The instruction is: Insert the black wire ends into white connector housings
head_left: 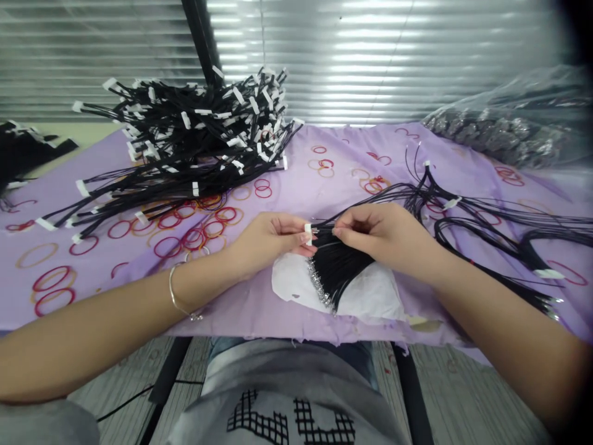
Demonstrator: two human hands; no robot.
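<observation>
My left hand (290,235) pinches a small white connector housing (308,233) between thumb and fingers. Just to its right, my right hand (370,232) has thumb and forefinger closed on a thin black wire (328,227), whose end is at the connector. Beneath both hands a fan of black wires (345,266) with silver crimped terminals (319,284) along its left edge lies on a white sheet (291,281). How far the wire sits inside the connector is too small to tell.
A large pile of black cables with white connectors (199,133) stands at the back left. Red and orange rubber bands (197,235) are scattered over the purple cloth (250,315). More black wires (486,216) stretch rightward. A clear bag of metallic parts (500,136) sits back right.
</observation>
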